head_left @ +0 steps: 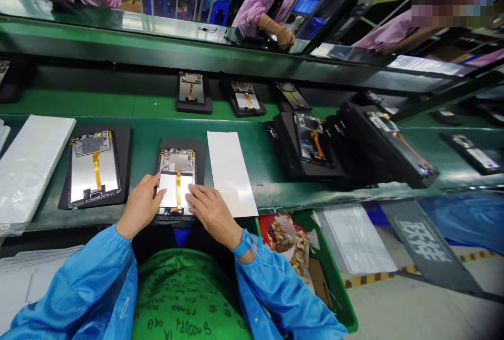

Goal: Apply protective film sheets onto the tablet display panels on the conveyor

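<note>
A tablet with its back off (pixel 187 160) lies on a dark foam pad (pixel 200 151) in front of me, its circuit board at the top. An orange ribbon cable (pixel 178 188) runs down its middle between two white areas. At its left edge, my left hand (pixel 142 204) is closed, thumb on the white surface and fingers along the side. My right hand (pixel 214 213) rests on the right side with its fingers stretched out over the surface; its thumb is hidden. Left of my hands, another opened tablet (pixel 94 169) sits on its own pad. A white sheet (pixel 232 174) lies to the right.
Wrapped white sheets (pixel 33 167) are stacked at left. Foam pads (pixel 346 143) with opened tablets are piled at right. More tablets (pixel 191 89) lie along the green belt (pixel 137 99) behind. Below the bench edge is a green bin (pixel 334 277). Co-workers in pink sit opposite.
</note>
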A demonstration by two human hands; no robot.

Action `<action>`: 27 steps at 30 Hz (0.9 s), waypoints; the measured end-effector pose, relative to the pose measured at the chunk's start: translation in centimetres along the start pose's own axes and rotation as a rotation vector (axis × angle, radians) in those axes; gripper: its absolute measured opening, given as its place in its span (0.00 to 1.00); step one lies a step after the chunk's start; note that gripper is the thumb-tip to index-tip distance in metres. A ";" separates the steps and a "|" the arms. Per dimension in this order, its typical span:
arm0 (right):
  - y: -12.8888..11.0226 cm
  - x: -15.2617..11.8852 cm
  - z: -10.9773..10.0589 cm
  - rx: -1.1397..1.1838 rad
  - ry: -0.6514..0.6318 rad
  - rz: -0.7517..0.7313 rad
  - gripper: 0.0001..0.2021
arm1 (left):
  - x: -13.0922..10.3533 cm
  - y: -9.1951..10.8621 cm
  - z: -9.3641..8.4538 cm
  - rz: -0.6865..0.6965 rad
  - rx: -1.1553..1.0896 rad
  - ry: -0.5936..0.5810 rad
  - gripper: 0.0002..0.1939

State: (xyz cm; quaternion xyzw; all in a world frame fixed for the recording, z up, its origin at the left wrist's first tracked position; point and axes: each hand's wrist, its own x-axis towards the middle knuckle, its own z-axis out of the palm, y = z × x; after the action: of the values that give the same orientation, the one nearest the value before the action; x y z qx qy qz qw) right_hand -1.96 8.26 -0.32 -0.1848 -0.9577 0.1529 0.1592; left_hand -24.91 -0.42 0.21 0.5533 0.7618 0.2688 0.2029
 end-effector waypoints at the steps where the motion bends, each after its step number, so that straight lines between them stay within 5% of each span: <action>1: 0.0 0.0 0.0 0.003 0.001 0.006 0.19 | 0.0 -0.1 0.0 0.004 0.002 -0.004 0.21; 13: 0.0 0.0 0.1 0.041 0.013 0.047 0.30 | 0.1 -0.3 0.3 0.055 0.041 -0.032 0.21; 27: -0.2 0.0 0.2 -0.087 -0.029 0.016 0.17 | -0.4 0.7 0.0 -0.010 0.259 0.002 0.22</action>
State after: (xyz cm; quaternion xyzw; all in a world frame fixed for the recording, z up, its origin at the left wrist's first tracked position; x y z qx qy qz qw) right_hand -2.10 8.06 -0.46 -0.1968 -0.9641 0.1150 0.1361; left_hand -24.26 -0.64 0.66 0.5710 0.7930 0.1677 0.1305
